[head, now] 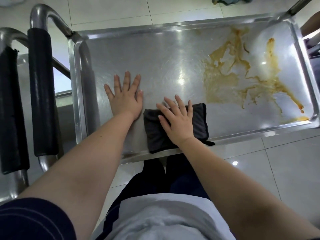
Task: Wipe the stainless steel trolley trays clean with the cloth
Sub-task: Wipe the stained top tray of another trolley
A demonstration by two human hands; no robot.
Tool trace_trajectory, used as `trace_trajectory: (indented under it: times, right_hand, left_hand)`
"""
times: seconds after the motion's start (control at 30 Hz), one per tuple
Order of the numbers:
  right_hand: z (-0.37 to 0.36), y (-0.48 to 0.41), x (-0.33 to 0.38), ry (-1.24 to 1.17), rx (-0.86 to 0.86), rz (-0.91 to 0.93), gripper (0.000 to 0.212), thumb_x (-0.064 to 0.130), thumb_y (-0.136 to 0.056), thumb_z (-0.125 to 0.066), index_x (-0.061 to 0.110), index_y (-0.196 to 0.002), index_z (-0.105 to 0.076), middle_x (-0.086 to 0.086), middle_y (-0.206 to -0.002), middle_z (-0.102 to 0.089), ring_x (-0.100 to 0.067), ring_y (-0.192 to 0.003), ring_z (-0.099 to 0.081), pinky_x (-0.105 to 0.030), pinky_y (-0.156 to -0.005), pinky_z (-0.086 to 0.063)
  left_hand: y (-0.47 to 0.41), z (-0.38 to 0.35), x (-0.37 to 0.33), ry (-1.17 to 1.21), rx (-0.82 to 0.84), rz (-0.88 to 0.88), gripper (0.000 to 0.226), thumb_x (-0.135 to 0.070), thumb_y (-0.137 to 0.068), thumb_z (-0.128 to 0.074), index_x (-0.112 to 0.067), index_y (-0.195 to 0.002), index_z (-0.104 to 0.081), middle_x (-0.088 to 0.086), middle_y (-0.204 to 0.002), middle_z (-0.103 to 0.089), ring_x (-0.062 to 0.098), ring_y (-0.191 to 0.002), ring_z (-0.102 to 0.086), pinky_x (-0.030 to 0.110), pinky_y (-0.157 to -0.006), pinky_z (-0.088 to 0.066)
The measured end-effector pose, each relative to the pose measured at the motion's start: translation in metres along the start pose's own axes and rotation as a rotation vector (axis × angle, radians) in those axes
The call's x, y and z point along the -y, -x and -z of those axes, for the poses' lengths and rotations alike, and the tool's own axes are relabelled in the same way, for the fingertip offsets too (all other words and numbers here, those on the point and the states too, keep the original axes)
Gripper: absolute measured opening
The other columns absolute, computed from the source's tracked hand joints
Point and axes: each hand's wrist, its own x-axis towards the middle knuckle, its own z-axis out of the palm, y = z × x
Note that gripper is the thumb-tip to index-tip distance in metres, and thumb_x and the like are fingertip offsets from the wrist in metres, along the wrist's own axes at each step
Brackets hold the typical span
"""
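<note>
The stainless steel trolley tray (155, 54) fills the middle of the view. A brown-yellow smear (242, 78) covers its right half. A folded dark grey cloth (199, 123) lies at the tray's near edge, slightly overhanging the rim. My right hand (176, 118) rests flat on the cloth with its fingers spread. To the left of the cloth, my left hand (125, 96) lies flat and open on the bare metal.
The trolley's steel handle with a black foam grip (42, 92) stands at the left, with a second padded bar (12, 110) beside it. A lower shelf (62, 99) shows beneath. White floor tiles surround the trolley. A bluish cloth (228, 0) lies on the floor at the top.
</note>
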Motion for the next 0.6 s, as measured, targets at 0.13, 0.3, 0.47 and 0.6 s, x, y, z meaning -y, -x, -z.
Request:
trace_trajectory:
  times: [0.13, 0.3, 0.47, 0.6]
  right_hand:
    - [0.007, 0.027, -0.028, 0.24, 0.147, 0.052, 0.065, 0.072, -0.093, -0.027, 0.045, -0.151, -0.024, 0.001, -0.162, -0.021, -0.047, -0.147, 0.001, -0.072, -0.108, 0.014]
    - [0.003, 0.032, -0.015, 0.313, 0.294, -0.039, 0.071, 0.081, -0.086, -0.008, 0.052, -0.15, 0.004, 0.003, -0.165, -0.006, -0.05, -0.145, 0.006, -0.075, -0.106, 0.009]
    - [-0.008, 0.042, 0.026, 0.246, 0.287, 0.055, 0.075, 0.085, -0.083, -0.014, 0.054, -0.151, -0.004, -0.004, -0.164, -0.014, -0.053, -0.143, 0.0, -0.079, -0.104, 0.004]
    - [-0.008, 0.051, 0.022, 0.208, 0.274, 0.064, 0.069, 0.08, -0.086, -0.021, 0.056, -0.149, -0.006, -0.003, -0.163, -0.016, -0.05, -0.145, 0.0, -0.077, -0.106, 0.004]
  left_hand:
    - [0.0, 0.002, 0.001, 0.001, 0.017, -0.018, 0.056, -0.054, -0.098, -0.011, -0.045, -0.153, -0.002, -0.008, -0.164, 0.001, 0.029, -0.15, 0.009, 0.061, -0.115, 0.011]
    - [0.0, 0.003, 0.003, 0.004, 0.026, -0.021, 0.056, -0.056, -0.098, -0.009, -0.046, -0.152, 0.0, -0.007, -0.164, 0.003, 0.029, -0.15, 0.011, 0.062, -0.114, 0.011]
    - [-0.001, 0.003, 0.005, -0.001, 0.046, -0.036, 0.056, -0.057, -0.098, -0.006, -0.046, -0.152, 0.004, -0.007, -0.164, 0.008, 0.03, -0.149, 0.014, 0.063, -0.113, 0.012]
    - [0.001, 0.005, 0.007, -0.006, 0.066, -0.052, 0.055, -0.056, -0.099, -0.007, -0.045, -0.152, 0.007, -0.007, -0.164, 0.01, 0.03, -0.149, 0.016, 0.063, -0.113, 0.012]
